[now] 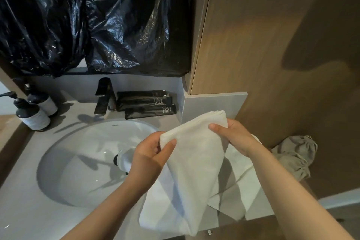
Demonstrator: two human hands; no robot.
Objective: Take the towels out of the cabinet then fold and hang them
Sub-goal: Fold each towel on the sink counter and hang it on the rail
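Observation:
A folded white towel point(191, 165) hangs lengthwise over the right side of the vanity counter. My left hand point(150, 157) pinches its upper left corner between thumb and fingers. My right hand point(233, 135) grips its upper right edge near the thick folded layers. The towel's lower end droops past the counter's front edge. A second white towel point(236, 179) lies spread flat on the counter beneath it, partly hidden.
A white oval sink point(81, 161) fills the grey counter point(23, 214), with a dark faucet point(104, 95) behind it. Two pump bottles point(33, 112) stand at left, dark sachets point(148, 103) by the faucet. Black plastic sheeting point(87, 17) covers the mirror. A wooden cabinet panel point(272, 45) and beige cloth bag point(296, 156) are at right.

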